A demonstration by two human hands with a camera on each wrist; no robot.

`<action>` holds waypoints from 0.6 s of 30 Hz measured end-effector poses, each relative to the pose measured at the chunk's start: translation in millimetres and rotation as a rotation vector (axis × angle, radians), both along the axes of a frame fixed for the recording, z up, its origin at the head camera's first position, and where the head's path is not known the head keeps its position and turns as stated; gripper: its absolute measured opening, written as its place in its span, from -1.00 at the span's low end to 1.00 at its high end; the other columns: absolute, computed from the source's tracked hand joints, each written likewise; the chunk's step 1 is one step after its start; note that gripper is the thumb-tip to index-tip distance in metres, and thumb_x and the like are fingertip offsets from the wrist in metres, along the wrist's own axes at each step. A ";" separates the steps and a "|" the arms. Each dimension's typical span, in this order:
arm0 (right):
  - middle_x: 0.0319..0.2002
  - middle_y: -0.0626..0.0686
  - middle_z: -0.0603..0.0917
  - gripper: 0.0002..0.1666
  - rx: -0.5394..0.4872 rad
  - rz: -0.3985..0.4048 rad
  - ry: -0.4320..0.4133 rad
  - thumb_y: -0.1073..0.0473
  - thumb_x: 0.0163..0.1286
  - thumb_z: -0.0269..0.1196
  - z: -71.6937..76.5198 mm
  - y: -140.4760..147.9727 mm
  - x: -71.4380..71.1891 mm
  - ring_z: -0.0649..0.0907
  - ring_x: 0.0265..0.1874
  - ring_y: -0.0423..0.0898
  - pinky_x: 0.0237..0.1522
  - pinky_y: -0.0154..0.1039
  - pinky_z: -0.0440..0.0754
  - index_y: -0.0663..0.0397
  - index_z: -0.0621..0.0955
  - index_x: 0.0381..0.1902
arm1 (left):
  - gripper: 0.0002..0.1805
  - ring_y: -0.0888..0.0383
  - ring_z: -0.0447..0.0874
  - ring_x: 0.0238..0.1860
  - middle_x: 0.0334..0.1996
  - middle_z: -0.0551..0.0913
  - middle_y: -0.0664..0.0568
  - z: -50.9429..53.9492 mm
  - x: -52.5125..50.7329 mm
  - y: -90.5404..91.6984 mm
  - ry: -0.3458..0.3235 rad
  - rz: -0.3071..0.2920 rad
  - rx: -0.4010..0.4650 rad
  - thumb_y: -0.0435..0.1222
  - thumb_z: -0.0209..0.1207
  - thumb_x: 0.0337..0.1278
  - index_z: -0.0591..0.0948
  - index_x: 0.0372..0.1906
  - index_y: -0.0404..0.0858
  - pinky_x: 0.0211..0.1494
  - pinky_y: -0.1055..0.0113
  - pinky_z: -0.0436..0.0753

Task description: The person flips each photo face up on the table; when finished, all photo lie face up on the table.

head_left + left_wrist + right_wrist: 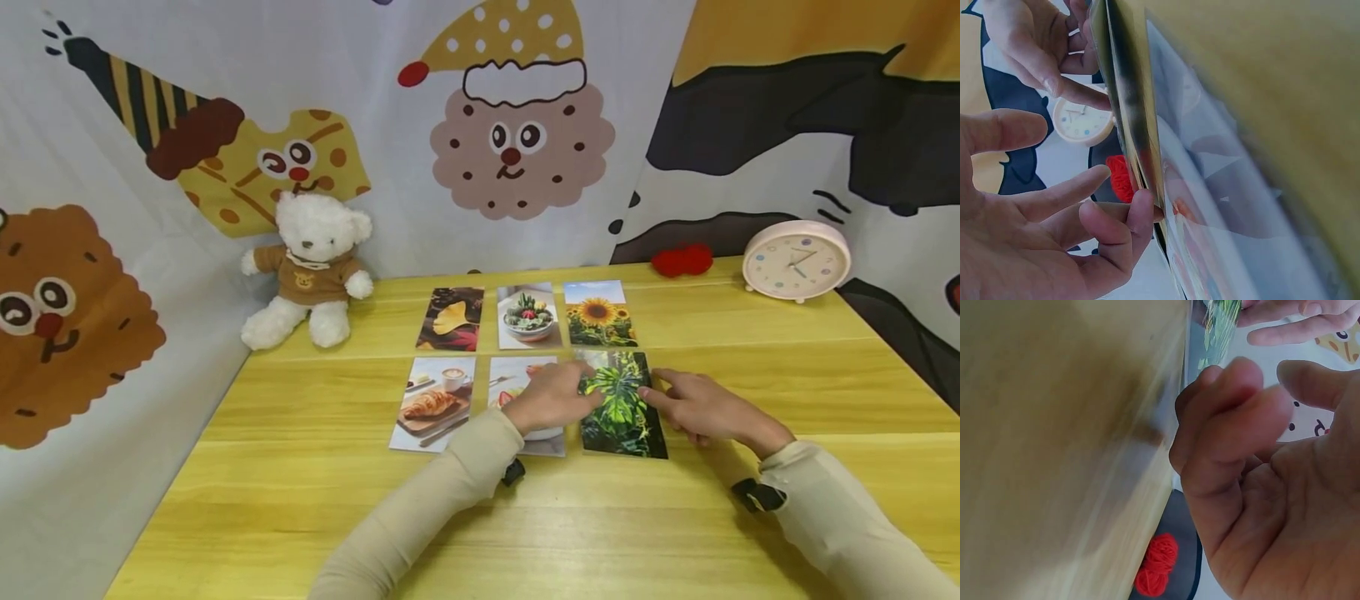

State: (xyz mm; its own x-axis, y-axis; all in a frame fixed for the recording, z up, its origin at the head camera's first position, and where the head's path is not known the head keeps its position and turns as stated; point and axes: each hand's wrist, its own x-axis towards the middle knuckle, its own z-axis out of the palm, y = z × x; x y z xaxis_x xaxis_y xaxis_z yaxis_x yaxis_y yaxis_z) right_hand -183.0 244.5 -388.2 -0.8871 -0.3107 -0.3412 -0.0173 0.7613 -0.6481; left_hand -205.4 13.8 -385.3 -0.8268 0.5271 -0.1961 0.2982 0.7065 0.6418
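A photo card of green leaves (621, 417) lies flat on the wooden table, at the right end of the front row of cards. My left hand (551, 396) touches its left side with the fingertips, and its fingers look loosely spread in the left wrist view. From the right, my right hand (701, 406) reaches to the card's right edge with thumb and index finger. Its other fingers bend loosely around nothing in the right wrist view. Under my left hand, a fruit photo card (543, 446) is partly hidden. Left of that lies a croissant photo card (433, 404).
Behind lie a yellow leaf card (451, 319), a cactus card (528, 317) and a sunflower card (600, 313). A white teddy bear (311, 275) sits at the back left. Red yarn (682, 261) and a round clock (797, 260) stand at the back right, before a cartoon-printed cloth.
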 end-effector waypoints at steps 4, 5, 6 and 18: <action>-0.57 0.05 0.56 -0.13 0.006 0.001 -0.006 -0.17 0.59 0.01 0.2 0.2 -2.6 0.49 -0.80 -0.14 -0.71 -0.18 0.55 0.42 0.12 0.50 | -0.46 0.35 0.09 -0.81 -0.83 0.35 0.21 0.4 -0.5 0.3 -0.009 -0.011 -0.004 -0.09 0.12 0.42 0.49 0.38 -0.25 -0.69 0.49 0.33; -0.55 0.06 0.56 -0.13 0.006 0.002 -0.006 -0.17 0.59 0.01 0.5 0.3 -3.3 0.48 -0.80 -0.15 -0.72 -0.18 0.55 0.41 0.13 0.50 | -0.46 0.32 0.03 -0.85 -0.88 0.16 0.23 0.3 -0.8 0.4 -0.018 -0.014 -0.001 -0.10 0.12 0.42 0.49 0.38 -0.25 -0.76 0.48 0.18; -0.54 0.06 0.57 -0.13 0.008 0.003 -0.007 -0.17 0.59 0.01 0.9 0.4 -4.0 0.47 -0.80 -0.15 -0.72 -0.18 0.54 0.40 0.13 0.50 | -0.46 0.33 0.02 -0.86 -0.90 0.14 0.25 0.7 -0.8 0.5 -0.016 -0.016 -0.002 -0.10 0.12 0.42 0.49 0.37 -0.25 -0.77 0.49 0.18; -0.56 0.06 0.59 -0.05 0.038 0.001 -0.032 -0.20 0.58 0.00 -3.4 0.1 -8.7 0.38 -0.84 -0.18 -0.73 -0.23 0.45 0.43 0.03 0.54 | -0.49 0.28 0.06 -0.83 -0.82 0.34 0.18 7.0 0.3 -8.8 -0.014 -0.026 0.057 -0.11 0.09 0.46 0.47 0.39 -0.21 -0.66 0.44 0.28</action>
